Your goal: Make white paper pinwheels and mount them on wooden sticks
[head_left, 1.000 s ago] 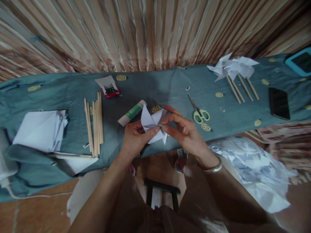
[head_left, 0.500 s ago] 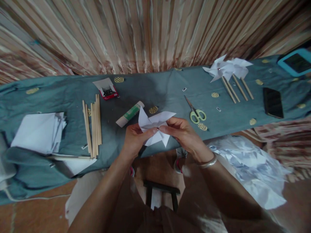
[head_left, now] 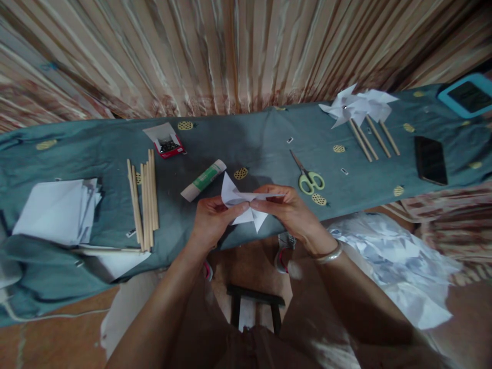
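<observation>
Over the near edge of the desk (head_left: 249, 138), draped in blue-grey cloth, you hold a white paper pinwheel (head_left: 235, 196) between both hands. Your left hand (head_left: 210, 221) and right hand (head_left: 292, 210) each grasp it at the centre, thumb and forefinger pinched together where the blades meet.

A second ago the pinwheel faced you with its blades spread and your right fingers arched open above it. Now it has tipped almost edge-on, one blade reaching right over your knuckles, and your right fingers have closed onto the centre. Both hands have also dropped slightly towards you. By the look of it, the work has moved from the blades to the middle, where the gathered tips are being held in place. Whether a pin sits there cannot be made out.

A glue stick (head_left: 203, 179) lies just beyond your left hand, and green-handled scissors (head_left: 309, 177) lie beyond your right. Further left are a row of wooden sticks (head_left: 143, 197), an open box of pins (head_left: 166, 142) and a stack of paper (head_left: 54, 210). At the far right, finished pinwheels (head_left: 355, 105) rest on their sticks beside a dark phone (head_left: 430, 160).
</observation>
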